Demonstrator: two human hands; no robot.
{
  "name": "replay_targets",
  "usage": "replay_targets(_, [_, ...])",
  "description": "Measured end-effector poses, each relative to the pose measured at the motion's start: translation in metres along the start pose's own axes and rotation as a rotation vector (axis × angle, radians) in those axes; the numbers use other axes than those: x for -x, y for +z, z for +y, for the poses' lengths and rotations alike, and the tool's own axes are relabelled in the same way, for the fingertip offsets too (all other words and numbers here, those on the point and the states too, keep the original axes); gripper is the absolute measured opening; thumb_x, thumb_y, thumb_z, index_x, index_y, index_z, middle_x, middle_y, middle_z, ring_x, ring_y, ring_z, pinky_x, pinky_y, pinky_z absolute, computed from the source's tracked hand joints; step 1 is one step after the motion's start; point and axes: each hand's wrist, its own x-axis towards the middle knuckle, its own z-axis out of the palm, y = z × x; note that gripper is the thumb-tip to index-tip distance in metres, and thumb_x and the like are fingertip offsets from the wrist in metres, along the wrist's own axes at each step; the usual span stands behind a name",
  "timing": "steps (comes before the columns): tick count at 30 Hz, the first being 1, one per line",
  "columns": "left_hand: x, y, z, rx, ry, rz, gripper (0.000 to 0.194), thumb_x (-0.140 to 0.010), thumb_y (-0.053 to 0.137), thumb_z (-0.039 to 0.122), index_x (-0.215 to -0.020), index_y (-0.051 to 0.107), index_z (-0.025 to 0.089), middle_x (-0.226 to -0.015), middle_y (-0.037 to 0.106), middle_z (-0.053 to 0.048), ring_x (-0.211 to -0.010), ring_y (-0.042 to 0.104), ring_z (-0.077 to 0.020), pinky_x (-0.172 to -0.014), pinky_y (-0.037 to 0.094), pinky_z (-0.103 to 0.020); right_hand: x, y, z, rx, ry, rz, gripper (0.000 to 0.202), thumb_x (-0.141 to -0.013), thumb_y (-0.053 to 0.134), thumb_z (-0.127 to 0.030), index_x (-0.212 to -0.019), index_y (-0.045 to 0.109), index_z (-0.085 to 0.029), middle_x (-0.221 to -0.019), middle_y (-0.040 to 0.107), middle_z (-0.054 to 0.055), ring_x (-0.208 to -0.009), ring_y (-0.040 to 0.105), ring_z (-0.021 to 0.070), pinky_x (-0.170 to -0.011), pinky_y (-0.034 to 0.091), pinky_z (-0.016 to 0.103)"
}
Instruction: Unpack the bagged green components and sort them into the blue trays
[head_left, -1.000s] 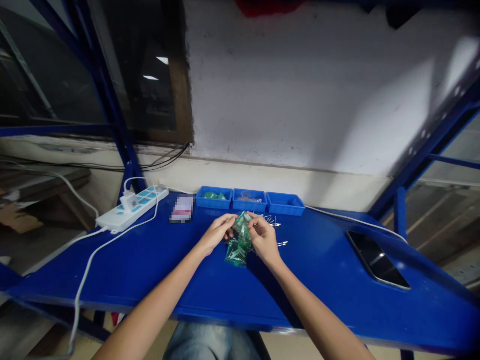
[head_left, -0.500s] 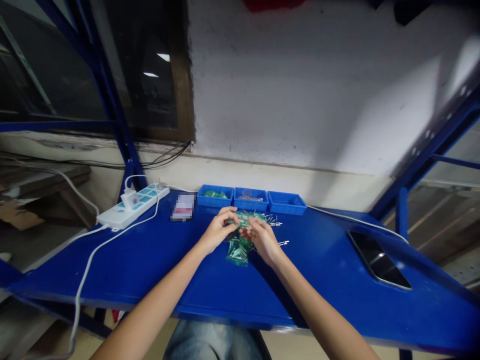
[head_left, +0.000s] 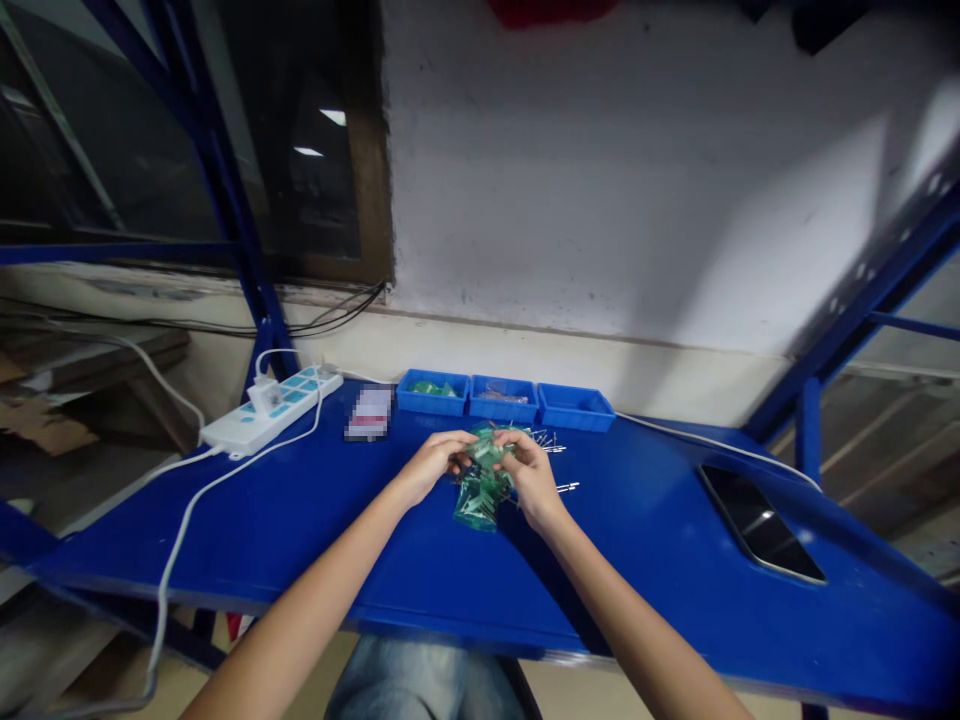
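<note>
Between my two hands is a small green see-through plastic bag, pinched at its left by my left hand and at its right by my right hand. Fingers of both hands are bent closed on the bag. Below it on the table lies another green bag with thin pieces showing through the plastic. Several thin metal pins are scattered just behind and right of my right hand. My fingers hide part of the pile.
Three blue bins stand along the back: one with green bags, a middle bin and a right bin. A white power strip with cables is at the left. A phone lies at the right on the blue table.
The held green bag has dropped slightly and turned from stretched flat to more upright between my hands. My fingers have shifted their grip. The view has moved a little.
</note>
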Motion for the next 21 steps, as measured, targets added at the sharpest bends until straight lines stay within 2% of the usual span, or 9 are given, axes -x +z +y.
replay_targets(2, [0.002, 0.003, 0.002, 0.098, -0.052, -0.069, 0.026, -0.073, 0.052, 0.030, -0.086, 0.067, 0.013, -0.073, 0.063, -0.006, -0.060, 0.055, -0.0126, -0.051, 0.036, -0.022, -0.002, -0.003, 0.000, 0.012, -0.026, 0.024, 0.005, -0.066, 0.063, -0.025, -0.070, 0.063, -0.022, -0.102, 0.058, 0.003, -0.088, 0.055, 0.0184, -0.061, 0.046, 0.025])
replay_targets(5, [0.005, 0.008, 0.005, 0.119, -0.051, -0.070, 0.035, -0.077, 0.053, 0.044, -0.086, 0.066, 0.013, -0.073, 0.062, -0.005, -0.059, 0.054, -0.0117, -0.049, 0.035, -0.021, -0.003, -0.006, -0.001, 0.026, -0.040, 0.012, 0.003, -0.066, 0.062, -0.023, -0.068, 0.063, -0.022, -0.094, 0.059, 0.002, -0.084, 0.055, 0.0179, -0.060, 0.045, 0.024])
replay_targets(7, [0.006, 0.009, 0.005, 0.037, 0.001, -0.043, 0.031, -0.075, 0.060, 0.043, -0.086, 0.065, 0.014, -0.069, 0.060, -0.002, -0.058, 0.052, -0.0105, -0.048, 0.033, -0.020, -0.002, -0.005, -0.003, 0.003, -0.016, 0.001, 0.010, -0.067, 0.062, -0.024, -0.077, 0.063, -0.023, -0.084, 0.059, 0.001, -0.076, 0.055, 0.0158, -0.059, 0.044, 0.024])
replay_targets(10, [0.006, 0.009, 0.004, -0.112, 0.045, -0.014, 0.022, -0.072, 0.064, 0.034, -0.082, 0.063, 0.014, -0.060, 0.055, 0.002, -0.055, 0.050, -0.0096, -0.049, 0.034, -0.019, -0.001, -0.001, -0.007, -0.079, 0.068, 0.060, 0.033, -0.067, 0.065, -0.031, -0.099, 0.057, -0.027, -0.072, 0.057, -0.004, -0.061, 0.053, 0.0125, -0.053, 0.042, 0.023])
replay_targets(12, [0.005, 0.008, 0.004, -0.176, 0.064, 0.024, 0.021, -0.074, 0.061, 0.034, -0.083, 0.062, 0.014, -0.058, 0.053, 0.002, -0.054, 0.050, -0.0100, -0.050, 0.036, -0.020, -0.001, 0.001, -0.008, -0.137, 0.155, 0.100, 0.036, -0.067, 0.067, -0.039, -0.098, 0.055, -0.025, -0.064, 0.054, -0.005, -0.054, 0.050, 0.0116, -0.048, 0.039, 0.022])
replay_targets(14, [0.004, 0.008, 0.003, -0.216, 0.121, 0.078, 0.021, -0.076, 0.059, 0.033, -0.084, 0.060, 0.015, -0.061, 0.055, 0.002, -0.055, 0.052, -0.0106, -0.052, 0.038, -0.021, -0.002, 0.001, -0.008, -0.196, 0.272, 0.065, 0.035, -0.069, 0.064, -0.050, -0.090, 0.057, -0.022, -0.058, 0.052, -0.005, -0.049, 0.050, 0.0120, -0.043, 0.035, 0.022])
replay_targets(17, [0.003, 0.010, 0.002, -0.246, 0.244, 0.116, 0.017, -0.078, 0.056, 0.031, -0.083, 0.059, 0.015, -0.068, 0.058, 0.000, -0.060, 0.056, -0.0123, -0.055, 0.043, -0.023, -0.002, 0.002, -0.007, -0.237, 0.422, -0.037, 0.043, -0.072, 0.056, -0.062, -0.082, 0.058, -0.020, -0.056, 0.057, -0.001, -0.045, 0.052, 0.0134, -0.040, 0.031, 0.023])
replay_targets(21, [0.006, 0.013, 0.001, -0.333, 0.439, 0.181, 0.015, -0.082, 0.052, 0.028, -0.085, 0.061, 0.017, -0.080, 0.061, -0.003, -0.069, 0.059, -0.0143, -0.063, 0.047, -0.026, 0.001, 0.003, -0.013, -0.215, 0.503, -0.157, 0.042, -0.074, 0.057, -0.058, -0.081, 0.061, -0.017, -0.063, 0.065, 0.004, -0.049, 0.057, 0.0130, -0.041, 0.029, 0.021])
